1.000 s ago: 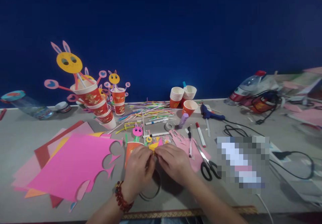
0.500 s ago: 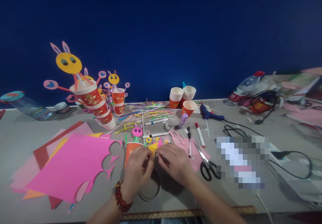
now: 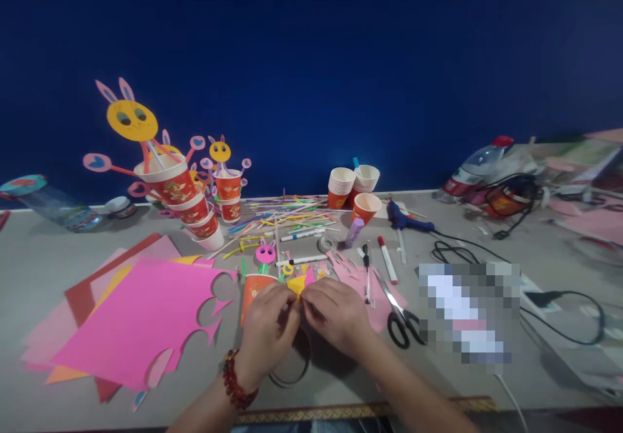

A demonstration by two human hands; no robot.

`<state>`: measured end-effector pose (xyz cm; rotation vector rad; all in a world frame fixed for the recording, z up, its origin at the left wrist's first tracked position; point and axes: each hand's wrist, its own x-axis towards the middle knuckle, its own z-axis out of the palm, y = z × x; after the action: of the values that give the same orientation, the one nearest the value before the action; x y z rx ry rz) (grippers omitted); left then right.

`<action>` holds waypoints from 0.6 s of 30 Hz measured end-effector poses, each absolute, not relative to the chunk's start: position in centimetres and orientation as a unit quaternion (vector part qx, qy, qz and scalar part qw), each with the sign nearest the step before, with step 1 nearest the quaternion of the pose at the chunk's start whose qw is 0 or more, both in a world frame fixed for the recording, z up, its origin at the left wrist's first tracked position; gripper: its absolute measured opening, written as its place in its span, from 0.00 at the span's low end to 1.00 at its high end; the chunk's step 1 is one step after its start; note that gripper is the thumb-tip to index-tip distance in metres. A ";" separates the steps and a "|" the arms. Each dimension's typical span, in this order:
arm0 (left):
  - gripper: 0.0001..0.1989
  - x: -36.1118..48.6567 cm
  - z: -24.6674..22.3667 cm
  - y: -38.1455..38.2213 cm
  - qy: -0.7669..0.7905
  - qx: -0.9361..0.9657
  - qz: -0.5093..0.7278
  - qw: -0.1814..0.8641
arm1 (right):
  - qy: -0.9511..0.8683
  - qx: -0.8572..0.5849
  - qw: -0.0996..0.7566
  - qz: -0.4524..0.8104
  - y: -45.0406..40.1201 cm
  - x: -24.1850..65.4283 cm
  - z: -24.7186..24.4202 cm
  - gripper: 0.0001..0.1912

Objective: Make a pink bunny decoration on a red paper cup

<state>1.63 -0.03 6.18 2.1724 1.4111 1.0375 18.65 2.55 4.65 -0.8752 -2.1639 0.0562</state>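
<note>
My left hand (image 3: 272,316) and my right hand (image 3: 335,309) meet at the fingertips over the middle of the table, both closed in a pinch. Whatever they hold is too small or too hidden by the fingers to make out. Right behind the fingertips lies a piece of yellow paper (image 3: 296,285); I cannot tell whether they touch it. Beside my left hand stands a red paper cup (image 3: 252,290), partly covered by it, with a pink rabbit face (image 3: 265,253) on green stems above. A dark ring (image 3: 302,371) lies below my left hand.
Pink sheets (image 3: 131,316) spread at left; decorated cup figures (image 3: 175,189) stand behind them. Straws (image 3: 287,209), cup stacks (image 3: 339,189) and a glue gun (image 3: 409,219) line the back. Scissors (image 3: 402,322), a red marker (image 3: 388,261) and cut pink paper (image 3: 382,309) lie at right.
My fingertips have come closer together, narrowing the gap between them, with the right hand shifting slightly left. The things on the table have stayed in place.
</note>
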 end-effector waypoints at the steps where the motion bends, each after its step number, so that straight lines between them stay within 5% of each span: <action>1: 0.09 1.6 6.2 0.0 0.498 0.766 0.365 0.178 | -0.851 -0.345 0.395 0.023 2.5 18.6 4.7 0.07; 18: 0.09 1.8 6.0 -0.1 0.476 0.800 0.352 0.095 | -0.852 -0.344 0.375 0.123 2.4 19.1 5.5 0.07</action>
<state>1.77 -0.07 6.04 2.3718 1.4120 1.0431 19.07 2.43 5.47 -0.8799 -2.1812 0.3137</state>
